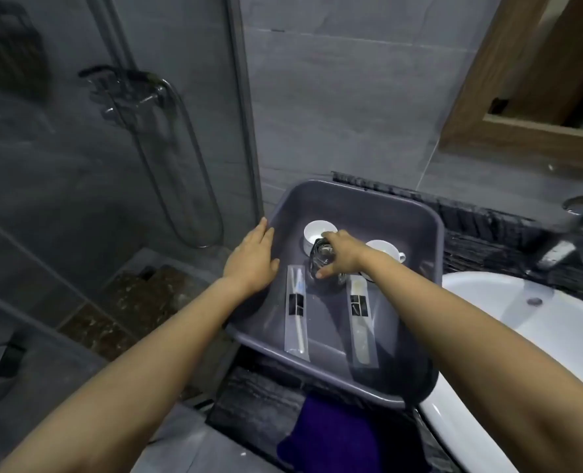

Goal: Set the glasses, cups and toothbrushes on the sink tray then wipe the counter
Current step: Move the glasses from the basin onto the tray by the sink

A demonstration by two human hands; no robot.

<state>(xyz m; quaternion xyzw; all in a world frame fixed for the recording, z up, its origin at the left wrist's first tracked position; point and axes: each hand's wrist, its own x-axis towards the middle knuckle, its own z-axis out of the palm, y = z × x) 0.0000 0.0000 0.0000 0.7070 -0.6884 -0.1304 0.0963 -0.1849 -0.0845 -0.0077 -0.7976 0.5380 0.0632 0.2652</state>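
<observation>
**Glass going into the grey tray beside the basin**

The right hand [343, 256] is reaching into the grey tray [420, 213] and is gripping a clear glass [321, 259] from above, fingers curled round its rim and thumb on the near side. The glass is sitting near the middle of the tray, tilted as far as can be told, since blur is smearing its outline. The left hand [251, 259] is lying flat on the tray's left rim, fingers spread and pressing on the edge.

Two white cups are standing at the far end of the tray: one cup [319, 232] just behind the glass, a second cup [387, 250] to the right, partly hidden by the right wrist. Two wrapped toothbrushes are lying lengthwise on the tray floor, the left toothbrush [297, 310] and the right toothbrush [359, 322], roughly parallel and apart.

The tray is resting on the dark stone tabletop [249, 397], next to the white basin [508, 312]. A purple cloth [331, 435] is lying on the tabletop at the near edge, just below the tray
</observation>
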